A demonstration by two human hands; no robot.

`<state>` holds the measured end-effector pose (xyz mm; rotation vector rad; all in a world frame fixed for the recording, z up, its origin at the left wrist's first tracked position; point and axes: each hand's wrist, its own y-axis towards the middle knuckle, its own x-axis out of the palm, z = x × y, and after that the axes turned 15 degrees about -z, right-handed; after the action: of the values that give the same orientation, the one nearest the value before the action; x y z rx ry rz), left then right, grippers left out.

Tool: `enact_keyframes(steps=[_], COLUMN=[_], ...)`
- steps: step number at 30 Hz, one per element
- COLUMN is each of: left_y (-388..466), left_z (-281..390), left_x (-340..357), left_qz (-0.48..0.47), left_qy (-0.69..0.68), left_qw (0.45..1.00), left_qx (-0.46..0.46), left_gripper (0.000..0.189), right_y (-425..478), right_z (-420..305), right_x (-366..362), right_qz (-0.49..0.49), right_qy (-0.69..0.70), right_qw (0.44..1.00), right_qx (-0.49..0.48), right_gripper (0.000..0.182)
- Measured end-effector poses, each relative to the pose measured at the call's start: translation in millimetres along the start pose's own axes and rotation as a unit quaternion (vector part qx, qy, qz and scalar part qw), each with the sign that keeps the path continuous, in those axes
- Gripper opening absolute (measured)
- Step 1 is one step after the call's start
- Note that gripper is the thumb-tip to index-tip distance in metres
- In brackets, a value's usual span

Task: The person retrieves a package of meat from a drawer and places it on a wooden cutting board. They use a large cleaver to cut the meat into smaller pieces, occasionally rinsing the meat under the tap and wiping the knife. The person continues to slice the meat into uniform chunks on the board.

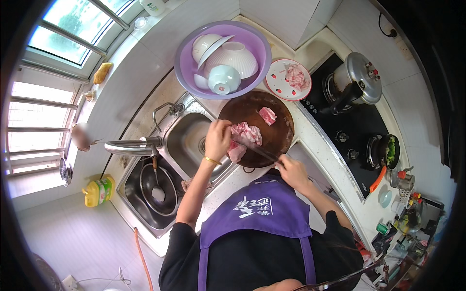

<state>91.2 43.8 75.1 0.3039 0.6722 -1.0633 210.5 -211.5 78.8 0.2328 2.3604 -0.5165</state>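
Observation:
A round wooden chopping board (278, 140) lies on the counter beside the sink. My right hand (292, 171) grips the handle of a kitchen knife (263, 151), its blade reaching left to the raw meat. At the board's left edge, my left hand (219, 140) is at the meat; its fingertips are partly hidden, so I cannot tell how firmly they hold it. Sliced raw meat (248, 133) is heaped above the blade, with a larger raw piece (237, 152) below it. Another raw meat chunk (267, 116) rests apart, higher on the board.
Left of the board is a double steel sink (187, 132) with a wok (159, 189) in one basin. Beyond the board stand a purple basin (222, 95) of bowls and a plate (279, 76) with meat. A pressure cooker (360, 78) and small pan (391, 152) occupy the stove at right.

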Motion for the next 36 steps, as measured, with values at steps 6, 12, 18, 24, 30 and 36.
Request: enact_keyframes(steps=[6, 12, 18, 24, 30, 36], left_y=[8.5, 23.0, 18.1, 38.2, 100.1, 189.0], left_z=[-37.0, -8.3, -6.9, 20.4, 57.3, 53.6], left_x=[42.0, 57.7, 73.6, 62.3, 57.2, 106.6], left_qz=[-0.153, -0.182, -0.092, -0.072, -0.082, -0.086], left_qy=[0.037, 0.027, -0.073, -0.085, -0.053, -0.101], left_qw=[0.980, 0.975, 0.982, 0.987, 0.995, 0.990], left_qx=[-0.117, -0.122, -0.145, -0.120, 0.007, -0.054], left_gripper=[0.078, 0.087, 0.076, 0.066, 0.070, 0.062], right_y=[-17.6, -6.2, 13.6, 10.5, 18.6, 67.1], right_z=[46.3, 56.4, 34.1, 13.0, 22.4, 73.0], right_x=[1.5, 49.9, 59.0, 20.4, -27.0, -49.2], right_qz=[-0.014, -0.085, -0.088, -0.088, -0.026, 0.090], right_qy=[0.162, 0.374, 0.411, 0.435, 0.373, 0.233], right_qw=[0.977, 0.914, 0.904, 0.892, 0.921, 0.962], right_qx=[0.140, 0.130, 0.075, 0.084, 0.106, 0.112], right_gripper=[0.030, 0.024, 0.027, 0.024, 0.024, 0.023])
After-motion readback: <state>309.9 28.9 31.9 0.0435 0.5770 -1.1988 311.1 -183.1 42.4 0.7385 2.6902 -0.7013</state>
